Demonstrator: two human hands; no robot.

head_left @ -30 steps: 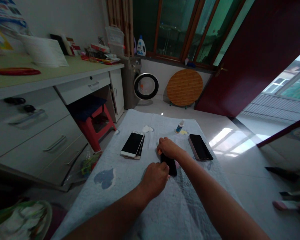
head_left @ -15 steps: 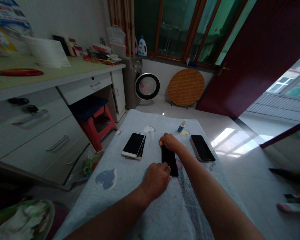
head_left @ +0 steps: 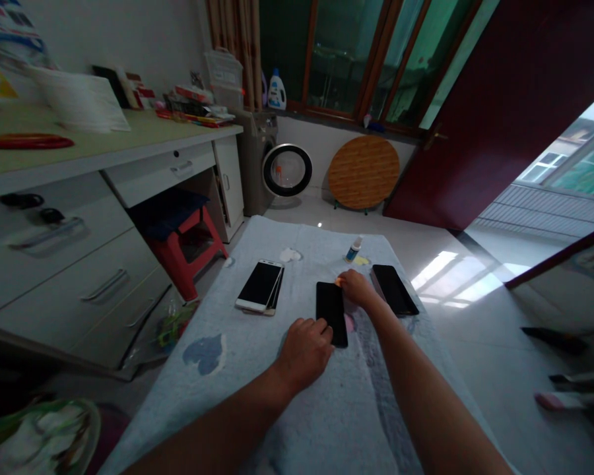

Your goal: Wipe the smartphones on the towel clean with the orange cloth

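Note:
A black smartphone [head_left: 332,309] lies screen up on the blue cloth. My left hand [head_left: 305,349] has its fingers curled over the phone's lower left edge, holding it against the cloth. At the phone's upper right corner is my right hand [head_left: 356,289], its fingers pinched on a small orange piece [head_left: 338,282] whose kind I cannot make out. To the left, a white smartphone [head_left: 260,285] rests partly over another phone [head_left: 278,300]. Another dark smartphone [head_left: 396,290] lies to the right, beyond my right wrist. A small spray bottle [head_left: 354,249] stands behind my right hand.
The blue cloth [head_left: 208,409] covers the table. A red stool [head_left: 188,254] and a desk with drawers [head_left: 103,237] stand to the left. At the back are a washing machine with its door [head_left: 288,170] open and a round wooden tabletop [head_left: 363,173]. A bin [head_left: 92,435] is at lower left.
My right hand has moved rightward along the phone's top end to its right corner, uncovering the upper screen. My left hand stays on the lower left edge. The view has shifted slightly.

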